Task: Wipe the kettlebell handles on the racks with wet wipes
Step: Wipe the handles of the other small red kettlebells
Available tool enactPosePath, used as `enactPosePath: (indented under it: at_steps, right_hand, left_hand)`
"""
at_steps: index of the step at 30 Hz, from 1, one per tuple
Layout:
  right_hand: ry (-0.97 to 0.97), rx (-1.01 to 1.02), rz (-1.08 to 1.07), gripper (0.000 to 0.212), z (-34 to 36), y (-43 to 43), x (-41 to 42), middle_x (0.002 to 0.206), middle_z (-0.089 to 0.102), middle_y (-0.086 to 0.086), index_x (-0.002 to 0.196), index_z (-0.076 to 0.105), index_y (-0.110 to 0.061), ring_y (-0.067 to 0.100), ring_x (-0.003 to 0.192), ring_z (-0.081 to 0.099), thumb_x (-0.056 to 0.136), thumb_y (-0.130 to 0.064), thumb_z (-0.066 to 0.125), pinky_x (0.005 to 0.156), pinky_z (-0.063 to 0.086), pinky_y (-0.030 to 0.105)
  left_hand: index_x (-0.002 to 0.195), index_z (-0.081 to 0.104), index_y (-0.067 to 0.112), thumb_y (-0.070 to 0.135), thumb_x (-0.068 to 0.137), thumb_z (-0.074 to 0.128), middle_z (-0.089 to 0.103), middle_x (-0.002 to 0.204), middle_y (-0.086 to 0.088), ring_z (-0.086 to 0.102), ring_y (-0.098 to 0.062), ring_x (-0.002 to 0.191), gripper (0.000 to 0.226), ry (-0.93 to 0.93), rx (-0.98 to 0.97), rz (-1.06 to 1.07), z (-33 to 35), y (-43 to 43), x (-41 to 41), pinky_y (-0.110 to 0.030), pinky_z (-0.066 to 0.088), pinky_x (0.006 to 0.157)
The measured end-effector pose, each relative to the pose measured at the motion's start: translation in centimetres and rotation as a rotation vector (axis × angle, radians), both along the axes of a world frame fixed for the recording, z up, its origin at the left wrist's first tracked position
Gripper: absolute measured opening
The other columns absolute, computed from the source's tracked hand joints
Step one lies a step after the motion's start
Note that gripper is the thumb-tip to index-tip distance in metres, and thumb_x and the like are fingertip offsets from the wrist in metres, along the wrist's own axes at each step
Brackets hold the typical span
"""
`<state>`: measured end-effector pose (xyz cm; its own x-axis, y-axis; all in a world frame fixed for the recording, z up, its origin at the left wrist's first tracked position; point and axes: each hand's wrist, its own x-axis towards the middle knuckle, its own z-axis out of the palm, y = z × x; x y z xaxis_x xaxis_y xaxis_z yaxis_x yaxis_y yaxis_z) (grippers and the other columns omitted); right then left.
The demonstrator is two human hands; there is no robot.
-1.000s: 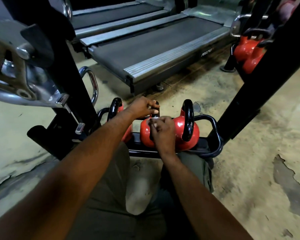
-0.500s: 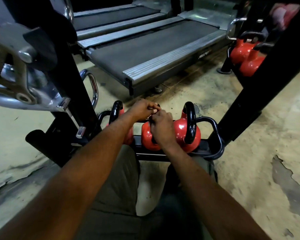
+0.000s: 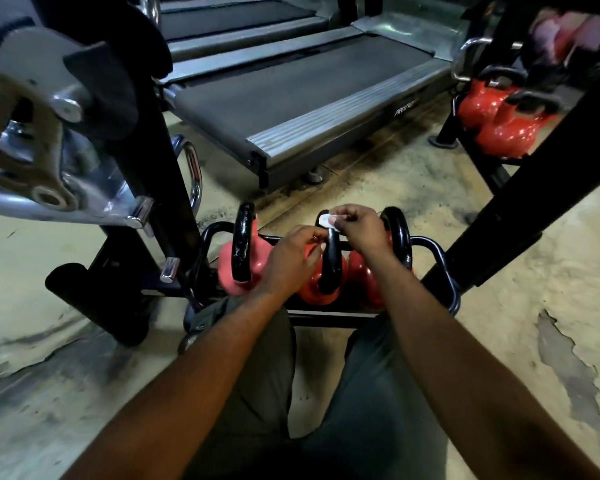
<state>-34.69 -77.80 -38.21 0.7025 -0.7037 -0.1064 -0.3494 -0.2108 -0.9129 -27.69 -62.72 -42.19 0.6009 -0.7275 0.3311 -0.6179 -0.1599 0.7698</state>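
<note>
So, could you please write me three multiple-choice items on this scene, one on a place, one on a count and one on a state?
1. Where is the white wet wipe?
A. on the floor
B. at the top of the middle kettlebell's handle
C. on the treadmill

2. How many kettlebells sit on the near rack?
A. one
B. three
C. five

3. What is the right hand doing?
A. pinching the wipe
B. hanging free
C. lifting a kettlebell

Answers: 1 B, the wipe lies against that handle's top; 2 B, three black handles stand in a row; 3 A, its fingertips close on the wipe, while the left hand is beside the handle.
</note>
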Motion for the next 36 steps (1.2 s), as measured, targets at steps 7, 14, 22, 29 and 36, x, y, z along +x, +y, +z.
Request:
enactPosePath:
  at_steps: [7,14,22,29,36]
  right_hand:
    - [0.114,-0.235,0.137,0.011,0.3,0.9,-2.9,0.077,0.074,-0.001,0.079,0.074,-0.019,0.017,0.076,0.071,0.077,-0.026,0.082,0.077,0.057,0.035]
    - [0.211,-0.255,0.071,0.023,2.2,-1.8,3.3,0.077,0.074,0.002,0.083,0.075,-0.016,0.015,0.073,0.069,0.072,-0.034,0.083,0.076,0.059,0.032]
    - [0.445,-0.478,0.3,0.01,3.1,-3.4,5.7,0.082,0.073,0.008,0.089,0.078,-0.012,0.022,0.08,0.069,0.081,-0.017,0.077,0.069,0.056,0.028]
    - [0.885,-0.701,0.636,0.022,4.7,-2.9,11.0,0.096,0.075,0.005,0.096,0.078,-0.015,0.02,0.084,0.068,0.077,-0.025,0.08,0.076,0.056,0.03]
    - [1.123,-0.816,0.676,0.029,4.0,-1.1,14.5,0.072,0.061,0.0,0.087,0.069,-0.01,0.02,0.074,0.062,0.074,-0.033,0.082,0.059,0.047,0.024]
  left_hand:
    - [0.109,0.069,0.022,0.029,0.09,0.063,0.063,0.114,0.004,0.059,-0.012,0.104,0.021,-0.148,-0.052,-0.007,-0.9,0.4,-1.1,-0.034,0.053,0.084]
    - [0.11,0.07,0.023,0.034,0.091,0.063,0.064,0.116,0.007,0.058,-0.009,0.107,0.023,-0.154,-0.054,-0.004,-1.3,0.4,-0.9,-0.034,0.051,0.089]
    - [0.119,0.069,0.027,0.047,0.09,0.058,0.063,0.128,0.009,0.055,-0.011,0.118,0.037,-0.159,-0.017,0.03,-1.4,-0.4,-0.3,-0.033,0.048,0.097]
    - [0.124,0.066,0.023,0.044,0.094,0.056,0.059,0.137,0.001,0.05,-0.014,0.13,0.038,-0.292,0.02,-0.039,-1.3,-0.4,-0.4,-0.037,0.044,0.105]
    - [0.123,0.067,0.022,0.035,0.095,0.057,0.06,0.136,0.0,0.051,-0.015,0.131,0.033,-0.313,-0.027,-0.12,-1.7,-0.3,-0.2,-0.04,0.045,0.102]
